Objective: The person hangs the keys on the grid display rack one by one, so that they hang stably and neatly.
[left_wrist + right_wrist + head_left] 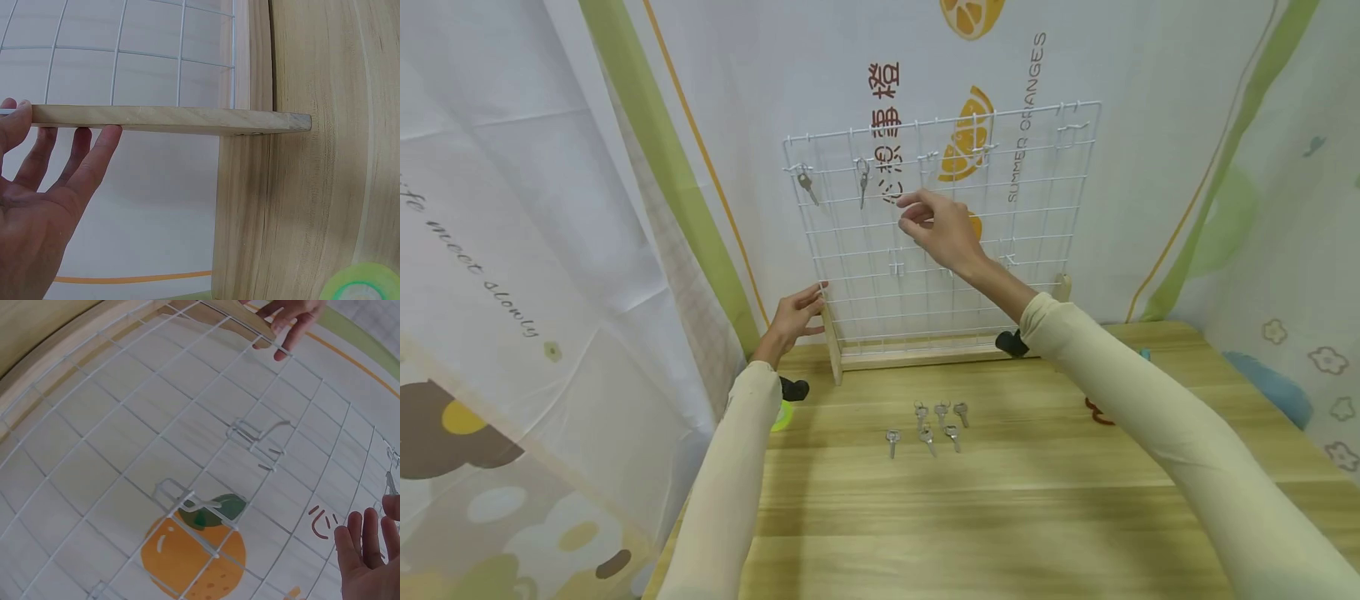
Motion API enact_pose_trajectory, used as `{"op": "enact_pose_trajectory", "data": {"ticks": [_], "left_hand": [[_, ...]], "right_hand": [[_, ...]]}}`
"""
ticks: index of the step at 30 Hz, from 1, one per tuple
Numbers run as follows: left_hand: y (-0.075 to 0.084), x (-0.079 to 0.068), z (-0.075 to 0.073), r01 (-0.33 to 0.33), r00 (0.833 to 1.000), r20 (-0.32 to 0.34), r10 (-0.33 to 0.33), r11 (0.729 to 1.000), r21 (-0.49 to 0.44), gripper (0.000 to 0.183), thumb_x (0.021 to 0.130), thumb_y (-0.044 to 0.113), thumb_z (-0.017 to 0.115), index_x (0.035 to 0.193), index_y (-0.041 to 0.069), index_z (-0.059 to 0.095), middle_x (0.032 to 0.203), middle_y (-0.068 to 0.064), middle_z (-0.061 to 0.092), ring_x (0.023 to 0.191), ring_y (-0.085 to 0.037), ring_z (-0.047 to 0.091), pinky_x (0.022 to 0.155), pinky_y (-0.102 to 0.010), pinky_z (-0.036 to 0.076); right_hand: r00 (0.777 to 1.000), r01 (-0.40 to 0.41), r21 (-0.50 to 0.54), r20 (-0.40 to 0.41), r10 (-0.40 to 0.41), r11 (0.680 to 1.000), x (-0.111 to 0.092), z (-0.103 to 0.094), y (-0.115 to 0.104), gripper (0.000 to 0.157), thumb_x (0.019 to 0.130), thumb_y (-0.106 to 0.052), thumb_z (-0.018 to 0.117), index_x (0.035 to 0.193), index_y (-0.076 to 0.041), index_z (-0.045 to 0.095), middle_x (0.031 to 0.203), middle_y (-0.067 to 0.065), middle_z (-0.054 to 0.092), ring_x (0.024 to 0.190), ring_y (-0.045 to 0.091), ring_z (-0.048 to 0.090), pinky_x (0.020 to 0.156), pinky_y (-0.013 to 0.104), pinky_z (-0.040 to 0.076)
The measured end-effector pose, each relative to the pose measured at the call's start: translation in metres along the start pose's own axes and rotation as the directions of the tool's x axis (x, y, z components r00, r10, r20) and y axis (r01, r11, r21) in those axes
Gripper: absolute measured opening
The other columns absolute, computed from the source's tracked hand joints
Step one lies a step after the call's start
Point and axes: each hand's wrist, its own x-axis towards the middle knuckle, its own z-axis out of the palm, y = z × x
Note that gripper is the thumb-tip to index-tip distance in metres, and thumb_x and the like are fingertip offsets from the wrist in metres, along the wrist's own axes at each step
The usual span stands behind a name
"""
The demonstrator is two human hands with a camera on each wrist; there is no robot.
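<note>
A white wire grid point(857, 254) stands upright in a wooden base point(925, 358). My left hand point(796, 318) holds the wooden side post point(175, 119) at the grid's left end, with the thumb on one face and fingers against the other. My right hand point(946, 229) is in front of the grid's upper middle with loosely bent fingers and nothing visible in them. Just left of it a key point(863, 179) hangs from the grid by its ring. Another key point(806, 182) hangs at the upper left corner.
Several loose keys point(927, 435) lie on the wooden table point(925, 517) before the base. White hooks point(256, 432) are fixed along the grid. A green-yellow roll point(362, 284) lies by the left arm, and a dark red item point(1099, 412) lies by the right sleeve. A printed curtain hangs behind.
</note>
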Motion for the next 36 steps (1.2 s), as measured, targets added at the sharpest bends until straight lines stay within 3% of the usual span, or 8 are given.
{"op": "enact_pose_trajectory", "data": {"ticks": [11,21,28,36], "left_hand": [[0.003,-0.002,0.001,0.013,1.000,0.010,-0.013,1.000,-0.013,0.047,0.112,0.013,0.049,0.159,0.017,0.046,0.169,-0.015,0.028,0.147,-0.038,0.040,0.108,-0.059,0.050],[0.022,-0.013,0.003,0.046,0.998,0.037,-0.045,0.998,-0.040,0.049,0.111,0.006,0.048,0.160,0.009,0.041,0.169,-0.018,0.025,0.148,-0.043,0.036,0.111,-0.063,0.045],[0.003,0.002,0.000,0.021,1.000,0.006,-0.021,1.000,-0.008,0.047,0.112,0.012,0.048,0.159,0.017,0.045,0.169,-0.014,0.027,0.147,-0.039,0.040,0.109,-0.059,0.049],[0.001,0.002,0.000,0.015,1.000,-0.005,-0.015,1.000,0.010,0.047,0.112,0.014,0.050,0.158,0.018,0.047,0.168,-0.014,0.030,0.143,-0.038,0.043,0.106,-0.056,0.053]], "right_hand": [[0.995,0.013,0.007,0.100,-0.014,1.000,-0.030,0.007,0.017,0.026,0.099,-0.007,0.072,0.123,0.000,0.070,0.108,0.018,0.076,0.102,0.030,0.073,0.099,0.038,0.059],[0.986,0.008,0.014,0.167,-0.010,1.000,-0.055,0.012,0.036,0.028,0.099,-0.008,0.073,0.125,0.001,0.070,0.110,0.018,0.076,0.105,0.030,0.073,0.101,0.041,0.059],[0.970,-0.020,0.010,0.243,0.017,1.000,-0.077,0.016,0.053,0.029,0.099,-0.009,0.073,0.126,-0.001,0.069,0.116,0.021,0.074,0.109,0.032,0.071,0.104,0.046,0.057],[0.950,-0.022,-0.006,0.311,0.023,1.000,-0.104,0.026,0.077,0.028,0.097,-0.009,0.075,0.123,0.001,0.071,0.113,0.019,0.075,0.106,0.033,0.072,0.102,0.047,0.058]]}}
